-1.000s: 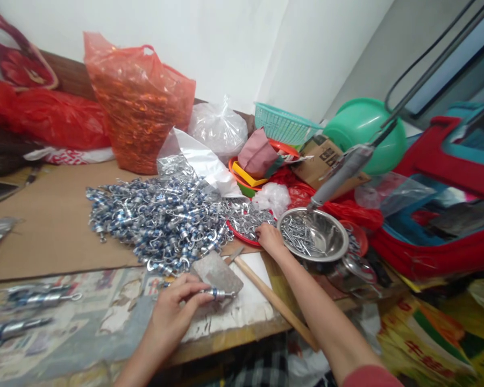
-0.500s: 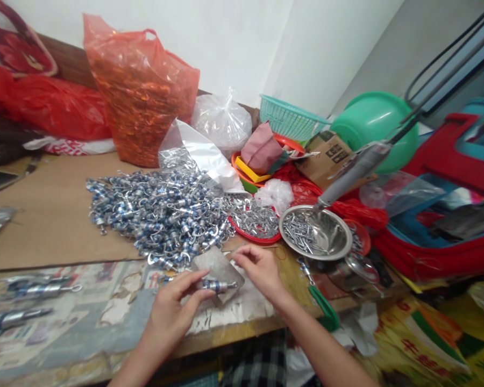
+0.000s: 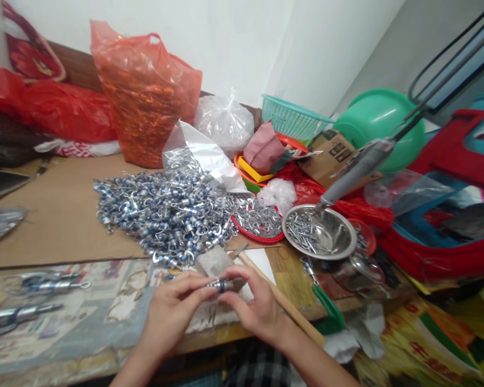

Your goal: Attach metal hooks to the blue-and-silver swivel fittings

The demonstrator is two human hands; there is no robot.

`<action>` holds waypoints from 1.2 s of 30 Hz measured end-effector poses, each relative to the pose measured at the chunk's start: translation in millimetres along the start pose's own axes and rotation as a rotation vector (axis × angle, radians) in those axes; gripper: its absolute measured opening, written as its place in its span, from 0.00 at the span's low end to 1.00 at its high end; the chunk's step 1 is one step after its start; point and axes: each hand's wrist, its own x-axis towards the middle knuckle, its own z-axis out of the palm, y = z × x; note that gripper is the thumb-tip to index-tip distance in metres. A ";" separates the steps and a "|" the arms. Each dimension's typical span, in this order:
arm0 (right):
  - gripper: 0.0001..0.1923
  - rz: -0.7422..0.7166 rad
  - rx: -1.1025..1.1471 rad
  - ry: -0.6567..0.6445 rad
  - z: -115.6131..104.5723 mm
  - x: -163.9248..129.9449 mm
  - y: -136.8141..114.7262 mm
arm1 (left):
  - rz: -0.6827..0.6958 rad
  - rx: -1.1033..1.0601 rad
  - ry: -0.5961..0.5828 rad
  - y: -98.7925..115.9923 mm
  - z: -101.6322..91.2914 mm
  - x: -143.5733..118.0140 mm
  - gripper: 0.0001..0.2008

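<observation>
My left hand (image 3: pixel 173 310) and my right hand (image 3: pixel 255 307) meet at the table's front edge, both pinching one small silver and blue metal fitting (image 3: pixel 221 284) between their fingertips. Just behind the fitting lies a grey metal block (image 3: pixel 212 261). A wooden hammer handle (image 3: pixel 282 300) runs diagonally past my right hand. Farther back spreads a large heap of the same silver and blue fittings (image 3: pixel 165 212). To its right are a red tray of small silver parts (image 3: pixel 258 219) and a steel bowl of pins (image 3: pixel 319 232).
An orange plastic bag (image 3: pixel 145 91), a clear bag (image 3: pixel 225 123), a teal basket (image 3: pixel 292 118) and a green basin (image 3: pixel 377 123) crowd the back. A grey power tool (image 3: pixel 355 169) hangs over the bowl. Finished chains (image 3: pixel 44 285) lie at the left. Green-handled pliers (image 3: pixel 325 303) sit at the edge.
My right hand has come back from the red tray to the front edge and now joins the left hand on the fitting. The left hand has stayed near the grey block.
</observation>
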 end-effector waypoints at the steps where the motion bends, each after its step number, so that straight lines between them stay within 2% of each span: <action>1: 0.15 -0.079 -0.048 -0.008 -1.5 -1.7 0.1 | -0.025 -0.019 0.010 1.0 -1.4 -0.3 0.04; 3: 0.13 -0.242 -0.130 -0.037 -4.6 -3.7 0.8 | -0.034 -0.001 0.000 3.7 -3.8 -0.6 0.03; 5: 0.14 -0.364 -0.183 -0.061 -7.6 -3.8 1.6 | 0.018 0.085 -0.029 7.1 -5.4 -0.4 0.03; 8: 0.13 -0.444 -0.222 -0.057 -11.2 -0.9 1.8 | 0.140 0.201 -0.032 11.9 -6.9 1.0 0.05; 11: 0.13 -0.417 -0.192 -0.038 -12.7 3.0 0.5 | 0.203 0.227 -0.013 14.2 -8.0 2.7 0.05; 19: 0.14 -0.309 -0.166 -0.040 -7.8 2.7 -4.4 | 0.087 0.160 -0.043 8.6 -9.3 -0.6 0.07; 22: 0.13 -0.296 -0.165 -0.039 -6.0 1.0 -4.6 | 0.124 0.191 -0.049 6.9 -9.1 -3.1 0.07; 26: 0.14 -0.297 -0.195 -0.040 -6.0 -0.3 -5.2 | 0.202 0.182 0.006 6.0 -8.2 -4.0 0.06; 28: 0.13 -0.256 -0.138 -0.016 -4.6 -0.5 -5.0 | 0.157 0.147 0.017 5.4 -7.5 -3.7 0.06; 32: 0.06 -0.031 0.076 0.076 4.9 -0.5 -3.9 | -0.119 -0.012 0.063 0.6 -4.2 -5.0 0.07; 34: 0.05 0.117 0.153 0.121 10.0 -0.3 -4.2 | -0.230 -0.161 0.110 -3.5 -1.5 -6.5 0.16; 36: 0.05 0.227 0.197 0.107 11.5 2.1 -3.7 | -0.299 -0.285 0.133 -7.3 1.1 -7.5 0.26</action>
